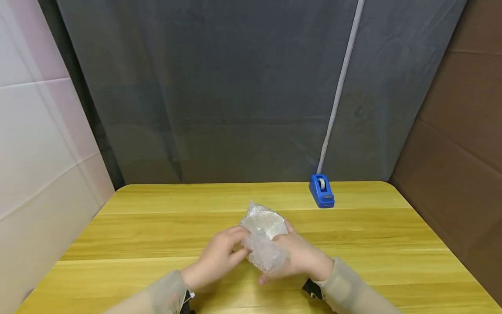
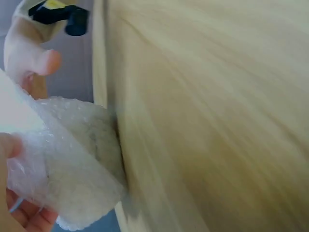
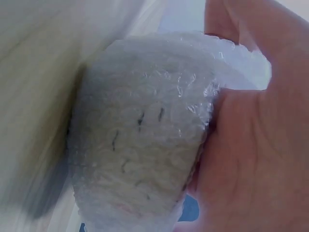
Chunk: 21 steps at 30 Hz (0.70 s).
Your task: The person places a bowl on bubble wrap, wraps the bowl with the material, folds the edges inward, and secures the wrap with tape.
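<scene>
A pale, rounded thing wrapped in clear bubble wrap (image 1: pixel 262 224) is held between both hands, low over the wooden table. Small dark marks show through the wrap (image 3: pixel 140 125) in the right wrist view; the wrapped thing's kind cannot be told. My right hand (image 1: pixel 300 256) grips the bundle from the right, thumb on the near upper side. From the left, my left hand (image 1: pixel 219 253) pinches a flap of the wrap between thumb and fingers. The left wrist view has this loose flap (image 2: pixel 63 140) lying across the bundle.
A blue tape dispenser (image 1: pixel 322 194) with a white roll stands near the table's back edge, right of the hands. The wooden table (image 1: pixel 157 226) ends at a dark curtain (image 1: pixel 235 96). White fabric hangs at left, a brown panel (image 1: pixel 455 152) at right.
</scene>
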Each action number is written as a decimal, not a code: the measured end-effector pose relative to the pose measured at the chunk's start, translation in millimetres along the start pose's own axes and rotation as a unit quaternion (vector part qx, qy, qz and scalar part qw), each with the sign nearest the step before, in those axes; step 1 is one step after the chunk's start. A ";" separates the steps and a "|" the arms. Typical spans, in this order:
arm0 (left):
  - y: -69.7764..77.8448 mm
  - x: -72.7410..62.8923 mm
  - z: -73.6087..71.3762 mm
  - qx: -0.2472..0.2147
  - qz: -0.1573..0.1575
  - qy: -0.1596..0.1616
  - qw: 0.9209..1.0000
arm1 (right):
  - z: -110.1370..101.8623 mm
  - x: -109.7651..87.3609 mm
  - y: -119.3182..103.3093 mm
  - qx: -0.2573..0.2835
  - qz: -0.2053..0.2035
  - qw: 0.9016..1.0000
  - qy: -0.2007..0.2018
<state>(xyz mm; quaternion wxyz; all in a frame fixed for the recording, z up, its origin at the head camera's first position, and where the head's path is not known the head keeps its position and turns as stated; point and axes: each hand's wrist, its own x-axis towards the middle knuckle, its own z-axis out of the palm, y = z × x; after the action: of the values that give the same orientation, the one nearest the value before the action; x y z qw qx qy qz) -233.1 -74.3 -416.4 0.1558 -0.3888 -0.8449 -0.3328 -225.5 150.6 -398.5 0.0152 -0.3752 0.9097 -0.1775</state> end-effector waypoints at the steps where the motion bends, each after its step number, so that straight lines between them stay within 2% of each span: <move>1: 0.7 1.6 1.0 -0.015 -0.024 -0.002 1.000 | -0.3 0.0 0.7 0.016 0.003 1.000 0.006; 5: 3.1 9.8 3.9 -0.044 -0.091 -0.008 0.995 | -2.5 2.9 6.5 0.048 0.005 0.999 0.019; 9: 3.9 16.5 4.9 -0.048 -0.122 -0.015 0.991 | -5.6 7.9 12.3 0.073 -0.011 0.997 0.029; 12: 4.1 19.7 6.1 -0.030 -0.121 -0.003 0.992 | -7.1 10.3 14.7 0.070 -0.018 0.997 0.030; 17: 5.1 20.4 7.7 -0.027 -0.109 0.059 0.992 | -6.5 12.4 17.0 0.067 0.001 0.997 0.024; 19: 6.5 18.5 7.7 -0.020 -0.094 0.074 0.993 | -5.1 13.5 17.8 0.090 0.013 0.995 0.032; 21: 8.3 15.7 6.9 0.000 -0.060 0.079 0.995 | -3.1 14.3 18.9 0.108 0.020 0.993 0.044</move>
<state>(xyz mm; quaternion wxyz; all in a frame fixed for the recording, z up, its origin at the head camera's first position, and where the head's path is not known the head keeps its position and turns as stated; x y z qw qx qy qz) -237.0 -57.0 -409.6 0.2022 -0.3096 -0.8518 -0.3711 -249.1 154.1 -400.4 0.0194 -0.3449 0.8924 -0.2904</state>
